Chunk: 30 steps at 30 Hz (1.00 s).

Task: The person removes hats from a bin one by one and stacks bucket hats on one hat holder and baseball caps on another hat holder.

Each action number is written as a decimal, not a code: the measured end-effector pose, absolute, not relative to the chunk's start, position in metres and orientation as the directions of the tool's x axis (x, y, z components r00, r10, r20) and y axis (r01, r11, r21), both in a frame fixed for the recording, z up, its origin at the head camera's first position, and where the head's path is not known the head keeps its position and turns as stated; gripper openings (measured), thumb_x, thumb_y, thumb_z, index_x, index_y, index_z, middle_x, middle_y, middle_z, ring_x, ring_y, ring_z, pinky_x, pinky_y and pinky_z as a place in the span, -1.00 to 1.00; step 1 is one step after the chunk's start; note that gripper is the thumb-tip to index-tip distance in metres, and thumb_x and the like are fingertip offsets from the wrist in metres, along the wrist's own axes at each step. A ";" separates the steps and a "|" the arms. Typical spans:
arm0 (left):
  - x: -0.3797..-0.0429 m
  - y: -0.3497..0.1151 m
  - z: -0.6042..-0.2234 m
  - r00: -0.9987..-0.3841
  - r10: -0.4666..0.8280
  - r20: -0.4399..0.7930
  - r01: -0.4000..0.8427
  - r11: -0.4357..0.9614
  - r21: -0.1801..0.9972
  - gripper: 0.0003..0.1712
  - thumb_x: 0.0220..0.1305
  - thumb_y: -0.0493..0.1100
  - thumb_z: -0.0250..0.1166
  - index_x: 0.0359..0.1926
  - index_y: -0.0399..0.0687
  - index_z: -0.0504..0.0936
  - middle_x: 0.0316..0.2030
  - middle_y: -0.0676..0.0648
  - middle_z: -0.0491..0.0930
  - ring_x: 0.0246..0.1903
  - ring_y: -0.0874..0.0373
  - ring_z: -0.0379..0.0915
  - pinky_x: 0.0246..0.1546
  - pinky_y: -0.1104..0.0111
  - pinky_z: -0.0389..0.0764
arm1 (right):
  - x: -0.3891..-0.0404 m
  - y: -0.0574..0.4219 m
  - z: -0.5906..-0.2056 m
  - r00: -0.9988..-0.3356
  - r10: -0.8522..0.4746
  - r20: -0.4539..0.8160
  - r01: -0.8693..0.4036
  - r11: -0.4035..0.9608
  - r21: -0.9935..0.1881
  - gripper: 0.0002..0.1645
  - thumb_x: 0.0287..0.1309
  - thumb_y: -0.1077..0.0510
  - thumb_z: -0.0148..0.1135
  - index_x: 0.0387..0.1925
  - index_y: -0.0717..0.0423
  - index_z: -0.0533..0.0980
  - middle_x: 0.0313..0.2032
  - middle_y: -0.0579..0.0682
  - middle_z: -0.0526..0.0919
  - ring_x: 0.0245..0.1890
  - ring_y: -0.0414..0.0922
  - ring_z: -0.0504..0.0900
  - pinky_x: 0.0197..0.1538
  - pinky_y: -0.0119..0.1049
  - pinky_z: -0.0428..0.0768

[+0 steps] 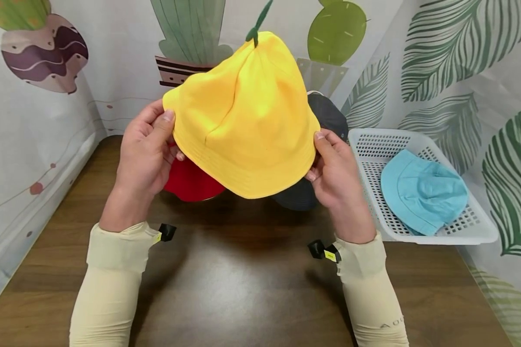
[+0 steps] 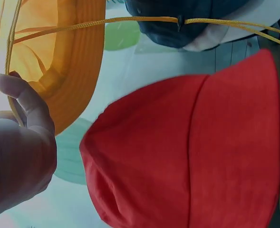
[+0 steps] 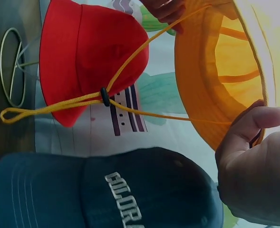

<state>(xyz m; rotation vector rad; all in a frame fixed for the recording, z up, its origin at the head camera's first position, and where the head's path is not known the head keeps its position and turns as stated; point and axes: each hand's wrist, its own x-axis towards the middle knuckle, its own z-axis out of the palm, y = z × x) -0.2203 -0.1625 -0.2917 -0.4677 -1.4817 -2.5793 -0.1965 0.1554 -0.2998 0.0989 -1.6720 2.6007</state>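
A yellow bucket hat point(image 1: 252, 125) with a green sprout on its crown is held up in the air. My left hand point(image 1: 145, 149) pinches its brim at the left, and my right hand point(image 1: 336, 168) pinches the brim at the right. Below it hangs a yellow chin cord point(image 3: 73, 102) with a black toggle, seen in the right wrist view. Behind the hat stands a red bucket hat point(image 2: 178, 142), largely covered in the head view. Beside that is a dark blue cap point(image 3: 106, 190) with white lettering, also partly hidden.
A white plastic basket point(image 1: 373, 212) stands at the right of the wooden table point(image 1: 234, 289), with a light blue bucket hat point(image 1: 430, 190) inside. Under the red hat a wire stand point(image 3: 11, 66) shows its ring base. Patterned cloth point(image 1: 121, 58) hangs behind.
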 end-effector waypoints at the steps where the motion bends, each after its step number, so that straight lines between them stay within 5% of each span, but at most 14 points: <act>1: -0.221 -0.165 -0.292 -0.945 0.034 0.326 0.264 -0.509 0.819 -0.49 0.51 -0.17 0.32 0.36 -0.28 0.51 -0.03 -0.30 0.65 -0.45 0.07 0.58 -0.56 0.47 0.62 | -0.197 0.153 -0.300 -0.997 0.003 0.080 -0.074 -0.417 -0.906 -0.80 0.69 0.10 -0.05 0.02 0.12 0.46 -0.37 -0.04 0.57 -0.63 -0.18 0.36 -0.59 -0.45 0.25; 16: -0.233 -0.195 -0.295 -0.964 -0.052 0.260 0.249 -0.515 0.820 -0.44 0.38 -0.14 0.44 0.32 -0.29 0.59 -0.04 -0.30 0.70 -0.46 0.07 0.67 -0.54 0.46 0.67 | -0.210 0.117 -0.307 -0.996 -0.012 0.088 -0.076 -0.398 -0.914 -0.74 0.66 0.13 0.02 0.16 0.22 0.45 -0.24 0.07 0.58 -0.57 -0.16 0.45 -0.52 -0.44 0.51; 30: -0.245 -0.220 -0.311 -0.985 -0.051 0.166 0.171 -0.454 0.875 -0.40 0.35 -0.09 0.48 0.33 -0.23 0.60 -0.01 -0.27 0.70 -0.44 0.07 0.66 -0.52 0.44 0.67 | -0.225 0.086 -0.322 -0.999 -0.027 0.042 -0.030 -0.351 -0.936 -0.76 0.65 0.16 0.03 0.12 0.25 0.45 -0.30 0.07 0.53 -0.63 -0.17 0.43 -0.54 -0.44 0.54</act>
